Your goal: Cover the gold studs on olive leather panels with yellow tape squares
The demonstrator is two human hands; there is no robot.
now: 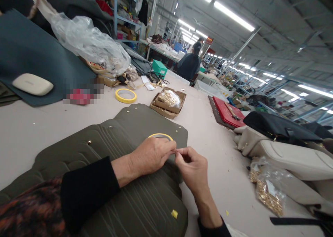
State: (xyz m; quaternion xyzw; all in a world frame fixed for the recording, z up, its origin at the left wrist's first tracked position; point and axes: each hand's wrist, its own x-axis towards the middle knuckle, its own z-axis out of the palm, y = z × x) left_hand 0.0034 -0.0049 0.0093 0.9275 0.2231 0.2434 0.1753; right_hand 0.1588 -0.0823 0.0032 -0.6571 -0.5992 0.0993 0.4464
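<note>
My left hand (149,157) and my right hand (194,169) meet over a stack of dark olive, leather-like panels (119,195). Both are closed, with thumb and fingers pinched at one spot; whatever is between the fingertips is too small to make out. Just behind my left hand, partly covered by it, lies a roll of yellow tape (160,135). Small gold studs (90,142) sit on the top panel, several near its far edges. A scrap of yellow tape (174,214) rests on the panels closer to me.
Beyond the panels are a second yellow tape roll (126,95) and a cardboard box (169,101) of gold hardware. At right lie cream bags (291,155), bagged gold pieces (270,195) and a hammer (232,112) on a red slab. A person (189,63) sits farther back.
</note>
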